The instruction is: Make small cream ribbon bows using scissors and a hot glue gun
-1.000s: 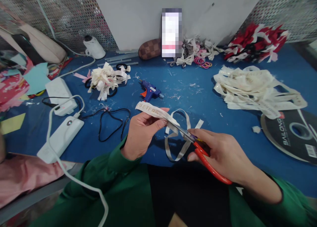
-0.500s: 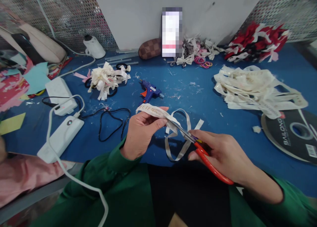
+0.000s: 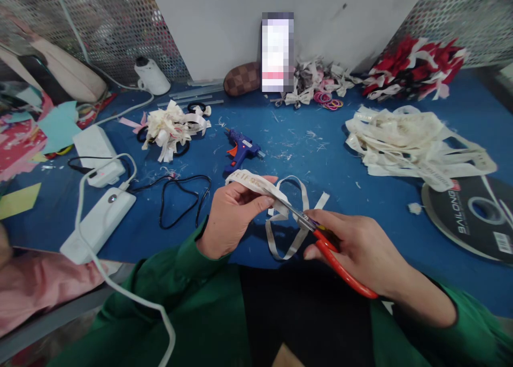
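Note:
My left hand (image 3: 234,212) pinches a white printed ribbon (image 3: 250,181) between thumb and fingers, just above the table. Its lettering faces up along the strip. My right hand (image 3: 356,249) is wrapped around red-handled scissors (image 3: 336,265), whose blades point up and left along the ribbon, close to my left thumb. Whether the blades are fully closed on the ribbon is hard to tell. Below and behind the blades, a loose loop of narrow white ribbon (image 3: 276,249) hangs or lies on the blue surface.
Beyond my hands lies a blue glue gun (image 3: 243,149). White power banks (image 3: 98,225) and a black cord (image 3: 176,180) are at left. A ribbon pile (image 3: 401,137) and a black spool (image 3: 460,217) stand right. At the back leans a phone (image 3: 277,52). Another person's pink sleeve (image 3: 44,287) shows lower left.
My left hand has shifted slightly right and down with the ribbon, closer to the scissors. My right hand and the scissors stay nearly in place.

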Action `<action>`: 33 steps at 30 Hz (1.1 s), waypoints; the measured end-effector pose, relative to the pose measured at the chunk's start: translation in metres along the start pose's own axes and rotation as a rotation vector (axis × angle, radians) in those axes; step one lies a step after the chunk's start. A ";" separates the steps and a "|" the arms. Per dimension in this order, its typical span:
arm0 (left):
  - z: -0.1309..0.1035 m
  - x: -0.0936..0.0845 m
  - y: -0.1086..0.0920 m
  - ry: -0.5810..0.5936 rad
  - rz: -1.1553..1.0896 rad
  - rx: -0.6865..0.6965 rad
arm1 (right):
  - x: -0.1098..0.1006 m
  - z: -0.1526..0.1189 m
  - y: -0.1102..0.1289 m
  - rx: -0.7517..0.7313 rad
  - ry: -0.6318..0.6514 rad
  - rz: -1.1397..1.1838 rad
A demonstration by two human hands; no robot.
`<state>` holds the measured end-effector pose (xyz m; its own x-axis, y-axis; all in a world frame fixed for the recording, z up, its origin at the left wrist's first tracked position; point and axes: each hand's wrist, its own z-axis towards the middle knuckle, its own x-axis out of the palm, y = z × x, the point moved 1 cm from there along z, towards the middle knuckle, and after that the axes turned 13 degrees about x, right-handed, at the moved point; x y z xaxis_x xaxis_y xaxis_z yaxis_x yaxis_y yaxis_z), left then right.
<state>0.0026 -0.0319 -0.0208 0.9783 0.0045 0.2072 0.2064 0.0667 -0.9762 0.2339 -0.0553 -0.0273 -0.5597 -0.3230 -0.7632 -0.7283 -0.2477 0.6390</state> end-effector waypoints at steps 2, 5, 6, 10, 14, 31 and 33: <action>0.000 0.000 0.000 -0.002 0.000 0.003 | 0.000 -0.001 -0.001 -0.012 -0.012 0.006; 0.000 0.000 0.001 0.001 -0.008 0.011 | 0.000 -0.001 -0.001 -0.021 -0.029 0.006; 0.000 0.000 0.001 0.005 -0.015 0.011 | 0.000 -0.001 -0.001 -0.019 -0.031 0.008; 0.000 -0.001 0.001 0.028 -0.046 0.005 | -0.001 -0.001 -0.001 -0.020 -0.021 0.019; 0.000 -0.001 -0.002 0.024 -0.065 -0.009 | -0.001 -0.001 -0.001 -0.028 -0.045 0.005; 0.004 -0.002 0.002 -0.121 -0.014 0.086 | -0.002 0.001 0.002 -0.045 -0.099 -0.079; 0.003 -0.002 0.002 -0.124 -0.003 0.095 | -0.003 0.002 0.003 -0.045 -0.102 -0.081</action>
<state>0.0008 -0.0284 -0.0230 0.9667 0.1274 0.2218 0.2005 0.1613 -0.9663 0.2330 -0.0536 -0.0234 -0.5384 -0.2063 -0.8171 -0.7559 -0.3103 0.5764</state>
